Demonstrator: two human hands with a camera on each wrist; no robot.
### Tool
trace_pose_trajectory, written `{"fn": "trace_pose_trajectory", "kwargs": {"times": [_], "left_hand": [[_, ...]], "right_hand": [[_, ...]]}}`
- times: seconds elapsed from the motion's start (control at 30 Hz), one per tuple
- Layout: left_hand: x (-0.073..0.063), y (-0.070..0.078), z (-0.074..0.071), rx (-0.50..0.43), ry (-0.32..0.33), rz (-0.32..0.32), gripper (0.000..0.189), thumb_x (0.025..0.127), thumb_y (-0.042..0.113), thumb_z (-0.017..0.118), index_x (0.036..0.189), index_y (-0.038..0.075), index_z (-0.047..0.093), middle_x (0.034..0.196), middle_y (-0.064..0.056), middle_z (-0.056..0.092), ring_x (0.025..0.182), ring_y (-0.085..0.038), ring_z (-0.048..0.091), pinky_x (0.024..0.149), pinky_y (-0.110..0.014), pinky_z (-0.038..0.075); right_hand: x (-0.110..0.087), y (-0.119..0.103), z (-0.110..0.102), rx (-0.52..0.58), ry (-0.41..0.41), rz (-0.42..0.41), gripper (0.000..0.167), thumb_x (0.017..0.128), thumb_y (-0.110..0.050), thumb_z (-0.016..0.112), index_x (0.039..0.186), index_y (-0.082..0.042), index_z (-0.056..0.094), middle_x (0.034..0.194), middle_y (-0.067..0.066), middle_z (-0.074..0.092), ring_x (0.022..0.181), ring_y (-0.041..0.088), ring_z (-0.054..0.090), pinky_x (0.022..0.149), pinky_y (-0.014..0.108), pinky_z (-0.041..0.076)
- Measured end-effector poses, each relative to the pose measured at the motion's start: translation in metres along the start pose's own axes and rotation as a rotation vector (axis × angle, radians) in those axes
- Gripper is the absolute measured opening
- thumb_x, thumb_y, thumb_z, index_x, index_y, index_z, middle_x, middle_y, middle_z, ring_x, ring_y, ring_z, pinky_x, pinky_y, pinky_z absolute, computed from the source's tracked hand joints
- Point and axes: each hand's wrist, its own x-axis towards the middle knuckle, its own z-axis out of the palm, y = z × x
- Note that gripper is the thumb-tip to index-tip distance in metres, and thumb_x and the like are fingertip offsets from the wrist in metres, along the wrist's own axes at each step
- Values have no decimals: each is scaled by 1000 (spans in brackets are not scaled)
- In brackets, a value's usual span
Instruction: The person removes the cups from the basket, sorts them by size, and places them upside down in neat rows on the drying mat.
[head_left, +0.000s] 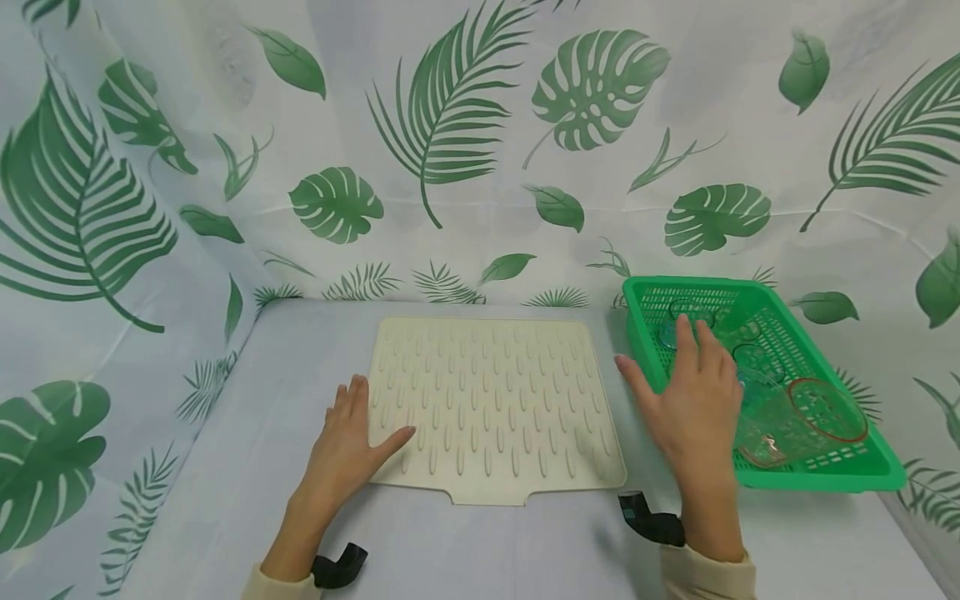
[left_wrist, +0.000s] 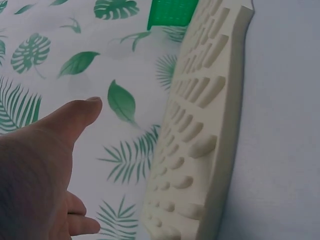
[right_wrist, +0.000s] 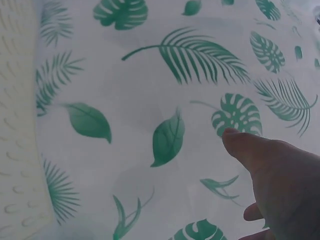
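A cream draining mat (head_left: 495, 400) with rows of raised ridges and a short tab at its near edge lies flat on the table. My left hand (head_left: 347, 442) hovers near its left edge, fingers spread, and the thumb overlaps the mat in the head view. Over the left side of a green plastic basket (head_left: 821, 477) is my right hand (head_left: 693, 408), fingers apart and holding nothing. Inside the basket are several clear glasses, among them one with a red rim (head_left: 828, 410). The right hand hides part of them. Both thumbs show without any object in the wrist views.
A white tabletop (head_left: 247, 433) carries the mat and basket. Behind and to the left hangs a white curtain (head_left: 465, 225) printed with green leaves. A black strap piece (head_left: 651, 521) sits at the right wrist, and another black piece (head_left: 339, 567) at the left.
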Motion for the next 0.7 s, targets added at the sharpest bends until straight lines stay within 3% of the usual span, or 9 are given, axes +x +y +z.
{"fn": "trace_pose_trajectory", "kwargs": {"times": [0.43,0.7], "left_hand": [[-12,-13,7,-17,-46,-23,125,81,77,62,158,-6,10,167,-25,11,154,-46,9,123,-65,13],[-19,-21,13,-27,-67,-46,133,73,79,67,158,-6,11,166,-26,13,154,-46,12,123,-65,13]], "right_hand": [[3,20,-14,-12,16,103,93,91,-63,58,160,-12,22,164,21,25,144,51,28,108,75,25],[7,34,-21,-59,-59,206,100,91,-70,52,162,-11,13,167,21,16,147,52,20,108,78,22]]}}
